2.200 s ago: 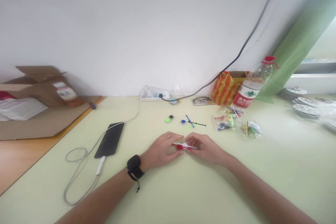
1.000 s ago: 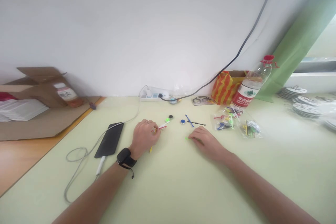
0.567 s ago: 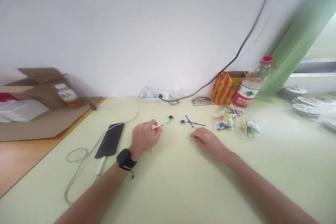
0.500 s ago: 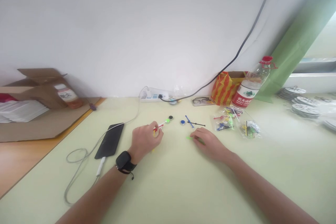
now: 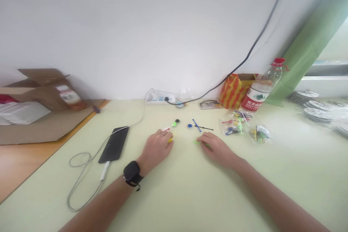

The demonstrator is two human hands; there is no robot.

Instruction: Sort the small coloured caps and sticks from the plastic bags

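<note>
My left hand (image 5: 157,149) is closed with its fingertips at the table; a small yellow plastic piece (image 5: 170,140) shows between thumb and forefinger. Most of that piece is hidden by the fingers. Just beyond lie a red plastic arrow (image 5: 166,129) and a white one with a bright green disc (image 5: 174,124) at its tip, next to a black disc (image 5: 177,120). My right hand (image 5: 217,148) rests closed on the table, pinching a thin light-green plastic piece (image 5: 197,142). Ahead of it are a blue disc (image 5: 189,126), a blue arrow (image 5: 196,124) and a black arrow (image 5: 205,128).
Clear bags of coloured parts (image 5: 232,125) lie at right, before a large bottle (image 5: 258,92) and a striped bag (image 5: 231,90). Eyeglasses (image 5: 209,104) and a power strip (image 5: 159,98) sit by the wall. A phone (image 5: 114,144) with cable lies left; stacked discs (image 5: 317,115) stand far right.
My left hand has lowered towards the table and turned palm down, moving slightly right. The yellow piece now shows at its fingertips. My right hand has stayed in place.
</note>
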